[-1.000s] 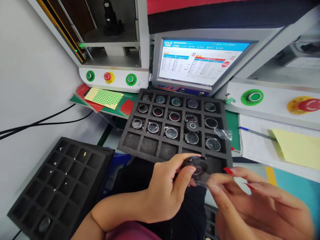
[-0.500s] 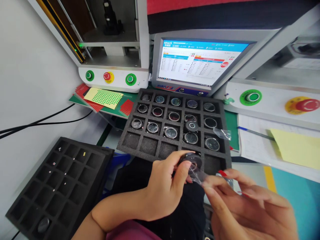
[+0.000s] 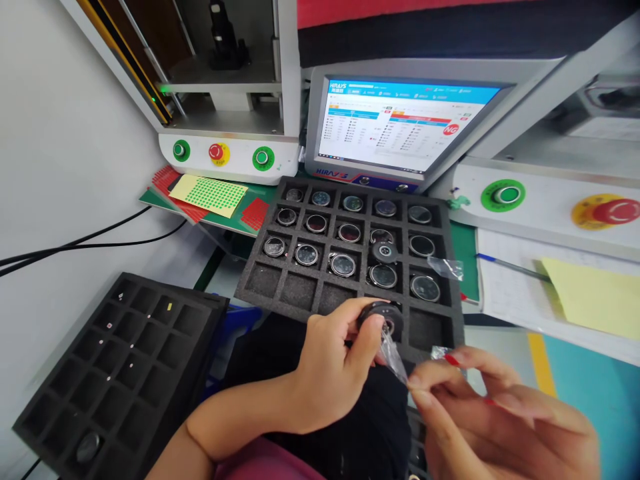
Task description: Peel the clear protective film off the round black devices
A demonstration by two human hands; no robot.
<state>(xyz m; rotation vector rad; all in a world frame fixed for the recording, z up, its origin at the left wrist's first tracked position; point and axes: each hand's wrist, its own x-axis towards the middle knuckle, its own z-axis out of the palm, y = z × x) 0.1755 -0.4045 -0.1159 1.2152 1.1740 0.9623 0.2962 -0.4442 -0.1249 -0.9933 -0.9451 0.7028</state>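
Observation:
My left hand [image 3: 333, 367] grips a small round black watch body [image 3: 384, 316] just above the near edge of a black foam tray [image 3: 300, 288]. My right hand [image 3: 480, 413] pinches a strip of clear protective film [image 3: 393, 353] that stretches from the watch body down to my fingertips. The tray holds several round watch bodies in its cells, such as the one at the right [image 3: 425, 287]. One dark piece [image 3: 384, 252] lies on a cell divider.
A second black foam tray [image 3: 125, 360] sits at the lower left with one round part [image 3: 87, 447]. Behind stand a monitor [image 3: 395, 127], a machine with green and red buttons [image 3: 220, 153], sticker sheets [image 3: 210, 195], a crumpled film [image 3: 447, 267] and papers [image 3: 575, 293].
My right hand has drawn down and to the right, pulling the clear film away from the watch body. My left hand has kept the watch body nearly still.

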